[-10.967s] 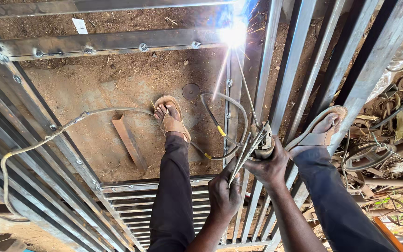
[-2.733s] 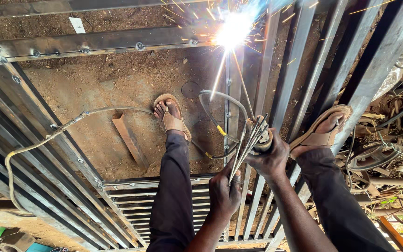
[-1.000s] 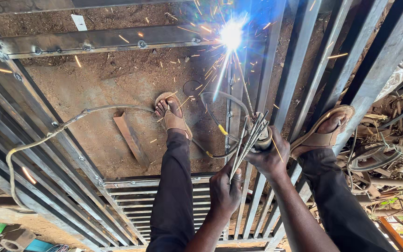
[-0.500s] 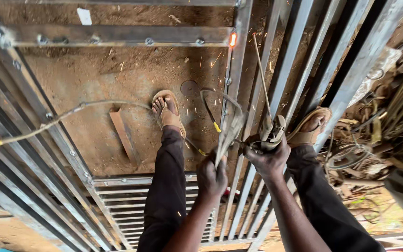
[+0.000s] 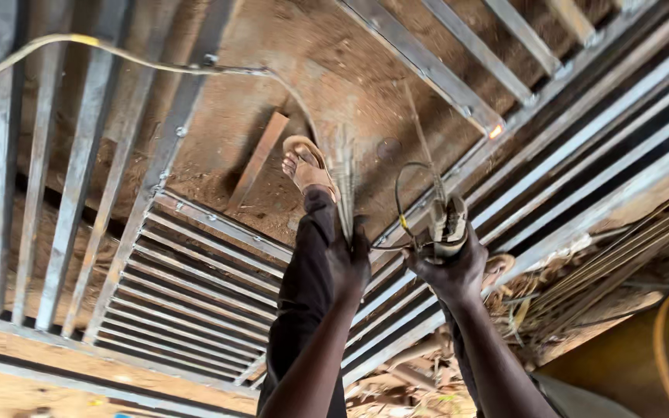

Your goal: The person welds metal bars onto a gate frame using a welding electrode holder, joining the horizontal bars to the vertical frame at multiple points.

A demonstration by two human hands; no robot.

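Welding rods (image 5: 344, 182) bunch in the left hand (image 5: 348, 259)'s grip. Right hand (image 5: 452, 267), at 3 o'clock, clasps the electrode holder (image 5: 447, 224) above the steel gate frame (image 5: 195, 263).

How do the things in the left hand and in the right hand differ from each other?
The left hand grips a bundle of thin rods, straight, pale and blurred, pointing away from the person. The right hand grips an electrode holder, short and thick, with one long rod reaching toward a glowing spot on the metal frame. A dark cable loops beside the holder; the bundle has none. Both are held in closed fists.
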